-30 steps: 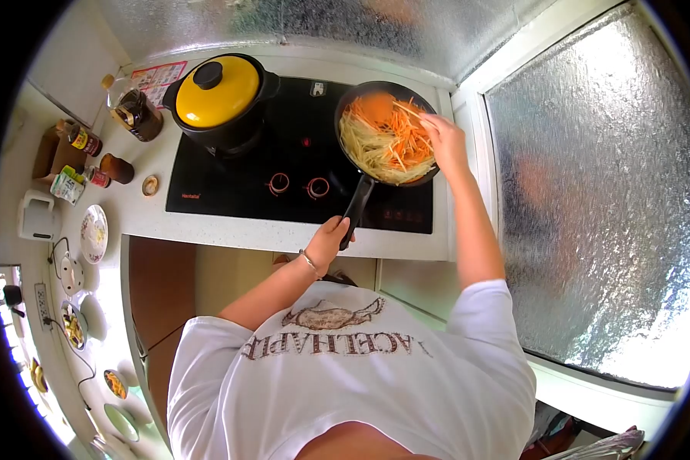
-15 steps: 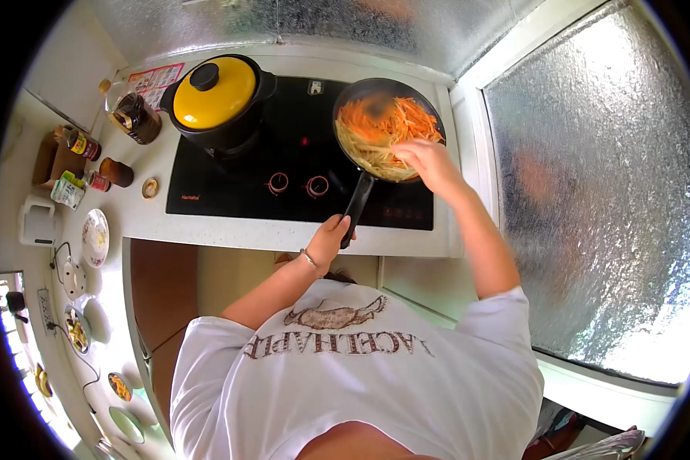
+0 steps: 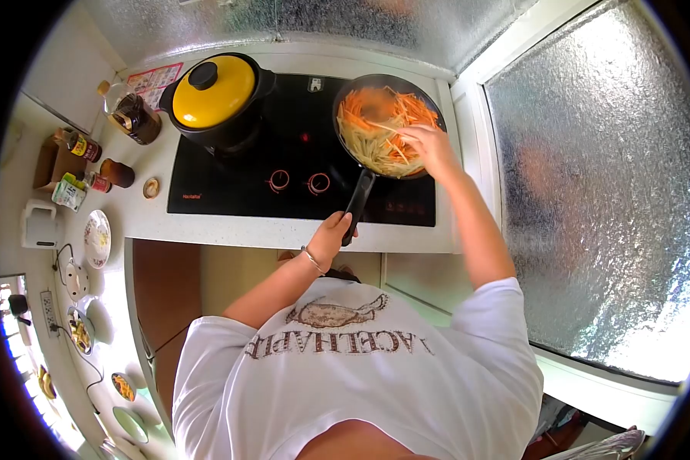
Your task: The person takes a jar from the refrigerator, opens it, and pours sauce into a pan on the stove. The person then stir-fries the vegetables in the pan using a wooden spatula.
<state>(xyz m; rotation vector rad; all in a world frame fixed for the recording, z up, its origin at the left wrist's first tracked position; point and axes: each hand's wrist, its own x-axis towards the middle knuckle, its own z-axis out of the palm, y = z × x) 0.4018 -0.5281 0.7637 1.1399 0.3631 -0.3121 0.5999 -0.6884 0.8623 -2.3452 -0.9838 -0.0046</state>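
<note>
My left hand (image 3: 333,236) is wrapped round the black handle (image 3: 359,201) of a frying pan (image 3: 339,132) on the right side of the hob. Orange and pale yellow vegetable shreds (image 3: 383,146) fill the pan. Over its right part is my right hand (image 3: 428,147), fingers pinched on thin pale chopsticks (image 3: 392,128) whose tips lie among the shreds. The chopsticks are partly hard to tell from the food. A blurred patch, perhaps steam or a reflection, covers the back of the pan.
A black pot (image 3: 226,136) with a yellow lid (image 3: 215,92) stands on the left of the black hob (image 3: 238,195). Bottles (image 3: 136,119), jars (image 3: 117,172) and a floral plate (image 3: 97,239) are on the left counter. A textured glass pane (image 3: 590,192) borders the right side.
My right hand has moved down from the pan's upper right, then slightly back up. The shreds have shifted about in the pan. My left hand has kept its hold on the handle.
</note>
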